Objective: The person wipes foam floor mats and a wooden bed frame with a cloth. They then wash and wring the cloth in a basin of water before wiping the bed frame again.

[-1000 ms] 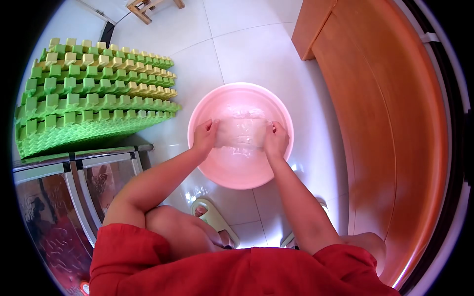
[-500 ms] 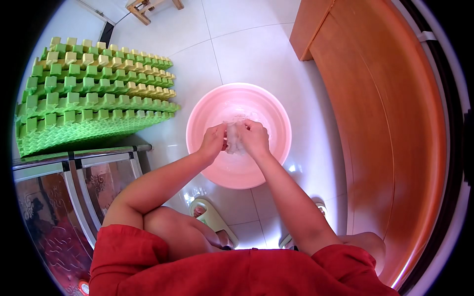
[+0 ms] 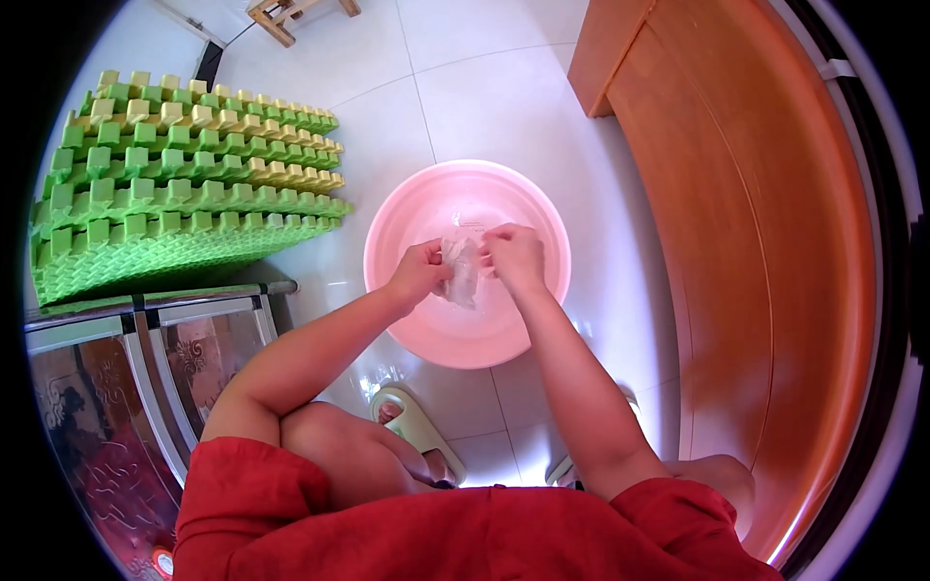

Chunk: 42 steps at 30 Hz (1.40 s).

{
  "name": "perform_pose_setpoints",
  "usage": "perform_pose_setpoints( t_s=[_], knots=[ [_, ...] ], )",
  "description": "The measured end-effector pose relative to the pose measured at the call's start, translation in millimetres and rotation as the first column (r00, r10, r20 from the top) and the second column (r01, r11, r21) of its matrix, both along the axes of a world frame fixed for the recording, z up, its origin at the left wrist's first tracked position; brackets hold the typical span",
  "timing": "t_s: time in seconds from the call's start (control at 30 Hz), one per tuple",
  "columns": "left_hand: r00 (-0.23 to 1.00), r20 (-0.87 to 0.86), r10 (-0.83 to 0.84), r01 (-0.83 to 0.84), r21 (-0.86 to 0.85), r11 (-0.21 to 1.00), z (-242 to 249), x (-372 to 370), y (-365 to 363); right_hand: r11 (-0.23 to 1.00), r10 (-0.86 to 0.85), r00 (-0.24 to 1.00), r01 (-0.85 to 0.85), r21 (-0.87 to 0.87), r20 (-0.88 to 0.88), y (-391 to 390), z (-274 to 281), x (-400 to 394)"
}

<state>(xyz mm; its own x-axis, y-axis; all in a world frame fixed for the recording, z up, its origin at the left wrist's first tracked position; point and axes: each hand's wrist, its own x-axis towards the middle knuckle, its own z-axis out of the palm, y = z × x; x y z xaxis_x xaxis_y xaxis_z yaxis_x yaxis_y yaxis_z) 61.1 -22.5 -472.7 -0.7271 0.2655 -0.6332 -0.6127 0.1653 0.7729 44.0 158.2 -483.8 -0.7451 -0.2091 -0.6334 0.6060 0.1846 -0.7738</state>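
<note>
A thin, whitish, limp wet cloth [image 3: 462, 276] hangs over the inside of a pink basin [image 3: 387, 320] on the floor. My left hand [image 3: 420, 271] pinches the cloth by its left upper side. At the cloth's right side is my right hand [image 3: 515, 257], its fingers curled in and close together. Whether those fingertips grip an edge of the cloth is too small to tell. Clear water seems to glint at the bottom of the basin, below the hands.
A stack of green and yellow foam mats [image 3: 184, 184] stands at the left, above a dark cabinet [image 3: 208, 349] with glass-like doors. Orange-brown wooden furniture [image 3: 727, 223] runs along the right. A wooden stool [image 3: 281, 24] shows at the top; a pale slipper [image 3: 412, 426] is below the basin.
My right hand has moved a little right and up, away from the middle of the cloth. The cloth shows wider now, while my left hand keeps its hold.
</note>
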Motion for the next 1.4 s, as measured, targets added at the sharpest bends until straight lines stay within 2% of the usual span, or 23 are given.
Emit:
perform_pose_setpoints(
  t_s=[0.07,0.1,0.13,0.17,0.2,0.23,0.3,0.33,0.4,0.53,0.6,0.73,0.83,0.87,0.93,1.0,1.07,1.13,1.17,1.27,1.33,1.37,1.4],
  knots=[
    [0.995,0.071,0.067,-0.072,0.079,0.994,6,-5,-1,0.922,-0.335,0.933,0.354,0.155,-0.134,4,-25,3],
    [0.995,0.07,0.064,-0.07,0.08,0.994,8,-8,-3,0.918,-0.395,0.919,0.395,0.028,-0.001,6,-21,5],
    [0.984,0.146,0.103,-0.129,0.182,0.975,9,-12,-5,0.918,-0.396,0.918,0.396,0.028,-0.002,10,-17,7],
    [0.965,0.224,0.133,-0.194,0.277,0.941,10,-15,-7,0.859,-0.342,0.889,0.427,-0.282,0.304,16,-13,9],
    [0.965,0.223,0.135,-0.195,0.278,0.941,14,-17,-7,0.682,-0.169,0.815,0.503,-0.531,0.554,19,-8,12],
    [0.957,0.247,0.153,-0.229,0.315,0.921,18,-19,-7,0.683,-0.166,0.816,0.5,-0.532,0.554,18,-9,15],
    [0.946,0.275,0.174,-0.267,0.349,0.898,18,-17,-8,0.518,-0.108,0.784,0.569,-0.639,0.611,17,-13,23],
    [0.96,0.218,0.175,-0.234,0.284,0.93,16,-16,-9,0.519,-0.107,0.783,0.57,-0.637,0.613,14,-17,25],
    [0.973,0.159,0.169,-0.201,0.214,0.956,11,-12,-10,0.59,-0.405,0.803,0.595,-0.545,0.437,7,-26,28],
    [0.932,0.151,0.328,-0.346,0.106,0.932,0,-10,-14,0.662,-0.46,0.809,0.587,-0.467,0.365,6,-36,24],
    [0.927,0.138,0.349,-0.358,0.045,0.933,-3,-13,-17,0.655,-0.51,0.838,0.525,-0.544,0.195,3,-36,27],
    [0.979,-0.067,0.193,-0.186,0.101,0.977,-5,-17,-24,0.63,-0.417,0.882,0.455,-0.63,0.219,10,-43,29],
    [0.984,-0.177,0.007,-0.003,0.022,1.0,5,-17,-19,0.554,-0.327,0.86,0.51,-0.658,0.392,6,-43,29],
    [0.971,-0.217,-0.097,0.091,-0.039,0.995,8,-17,-15,0.64,-0.34,0.861,0.507,-0.577,0.379,0,-38,29],
    [0.968,-0.249,-0.038,0.047,0.031,0.998,13,-11,-1,0.718,-0.35,0.862,0.498,-0.487,0.366,-11,-28,28],
    [0.96,-0.277,0.023,0.006,0.102,0.995,14,-4,7,0.626,-0.309,0.864,0.499,-0.599,0.397,-16,-22,27],
    [0.901,-0.423,-0.102,0.162,0.11,0.981,14,1,12,0.537,-0.329,0.805,0.589,-0.603,0.494,-15,-15,26],
    [0.917,-0.362,-0.165,0.221,0.119,0.968,25,12,23,0.442,-0.339,0.735,0.675,-0.591,0.587,-12,-8,26],
    [0.715,-0.512,-0.476,0.351,-0.326,0.878,27,20,28,0.445,-0.345,0.73,0.68,-0.582,0.59,-10,-5,26],
    [0.447,-0.562,-0.696,0.269,-0.658,0.704,23,21,27,0.436,-0.367,0.729,0.683,-0.586,0.578,-11,-20,31],
    [0.66,-0.389,-0.643,0.356,-0.591,0.724,31,5,18,0.424,-0.379,0.735,0.678,-0.6,0.563,-15,-22,30],
    [0.662,-0.387,-0.642,0.356,-0.591,0.724,29,1,11,0.418,-0.356,0.742,0.67,-0.614,0.568,-16,-20,27],
    [0.783,-0.467,-0.412,0.172,-0.473,0.864,25,-3,4,0.411,-0.334,0.75,0.661,-0.628,0.571,-16,-17,24]
  ],
)
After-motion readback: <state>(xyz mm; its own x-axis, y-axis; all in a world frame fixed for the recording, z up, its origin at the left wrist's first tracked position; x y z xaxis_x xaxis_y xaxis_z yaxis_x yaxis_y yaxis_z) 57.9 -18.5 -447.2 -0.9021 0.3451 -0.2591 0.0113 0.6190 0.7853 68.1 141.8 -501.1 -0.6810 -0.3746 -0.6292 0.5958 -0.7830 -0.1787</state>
